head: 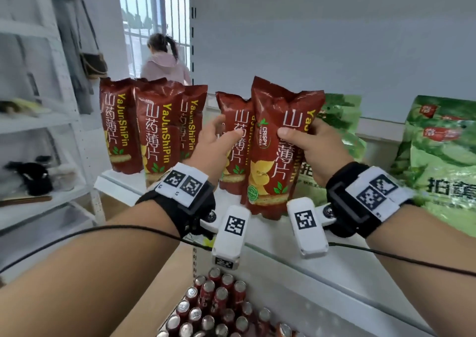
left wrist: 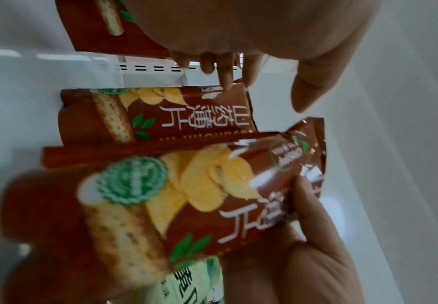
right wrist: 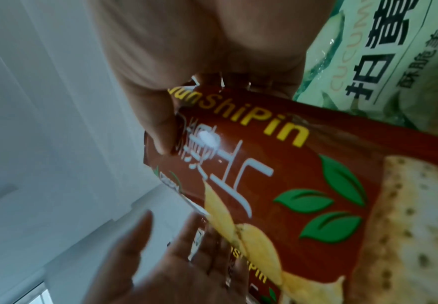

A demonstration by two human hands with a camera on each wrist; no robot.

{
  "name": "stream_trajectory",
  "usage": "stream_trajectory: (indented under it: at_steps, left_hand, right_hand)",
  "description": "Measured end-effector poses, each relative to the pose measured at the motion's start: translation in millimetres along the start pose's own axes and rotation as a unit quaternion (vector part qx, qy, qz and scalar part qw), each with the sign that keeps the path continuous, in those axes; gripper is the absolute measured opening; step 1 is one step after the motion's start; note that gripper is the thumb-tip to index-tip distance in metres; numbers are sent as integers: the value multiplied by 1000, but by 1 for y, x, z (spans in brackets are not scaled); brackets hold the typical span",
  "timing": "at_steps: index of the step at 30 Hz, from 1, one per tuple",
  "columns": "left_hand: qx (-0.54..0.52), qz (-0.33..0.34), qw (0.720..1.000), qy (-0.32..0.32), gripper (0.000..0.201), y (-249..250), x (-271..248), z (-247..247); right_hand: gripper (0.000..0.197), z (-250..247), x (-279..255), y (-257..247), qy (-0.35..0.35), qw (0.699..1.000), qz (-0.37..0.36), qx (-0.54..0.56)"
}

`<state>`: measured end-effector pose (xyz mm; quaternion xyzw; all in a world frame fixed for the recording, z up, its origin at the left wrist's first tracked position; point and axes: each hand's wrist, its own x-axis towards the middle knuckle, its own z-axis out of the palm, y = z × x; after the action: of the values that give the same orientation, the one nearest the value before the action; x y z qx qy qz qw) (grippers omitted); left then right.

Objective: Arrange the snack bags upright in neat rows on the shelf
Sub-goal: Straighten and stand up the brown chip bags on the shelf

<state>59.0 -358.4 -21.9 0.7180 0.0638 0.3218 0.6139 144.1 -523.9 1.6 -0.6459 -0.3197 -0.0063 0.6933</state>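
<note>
My right hand (head: pixel 301 133) grips a red-brown yam-crisp bag (head: pixel 273 161) upright near the front of the white shelf (head: pixel 283 254), thumb on its face and fingers behind. The right wrist view shows that thumb pressing the bag (right wrist: pixel 290 185). My left hand (head: pixel 228 128) is open, fingers spread, against a second bag (head: pixel 235 161) that stands just behind and to the left. The left wrist view shows both bags, the held bag (left wrist: pixel 186 195) nearer and the second bag (left wrist: pixel 160 115) beyond it. Three more matching bags (head: pixel 159 135) stand upright in a row at the shelf's left end.
Large green cucumber-flavour bags (head: pixel 443 161) lean at the right of the shelf, one (head: pixel 340 120) right behind the held bag. Several drink cans (head: pixel 219 305) fill the shelf below. A person in pink (head: pixel 164 63) stands by the window. White shelving (head: pixel 38 120) stands at left.
</note>
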Motion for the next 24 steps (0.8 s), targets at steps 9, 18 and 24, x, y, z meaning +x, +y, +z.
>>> stream_trajectory:
  at_steps: [9,18,24]
  left_hand:
    - [-119,-18,993,-11,12,43,-37,31]
    - [-188,-28,980,64,9,54,-46,25]
    - [-163,-63,984,27,37,42,-55,10]
  right_hand:
    - [19,-4,-13,-23,-54,998,-22,36]
    - [24,-6,-32,-18,-189,982,21,-15]
    - [24,7,-34,-17,-159,987,6,15]
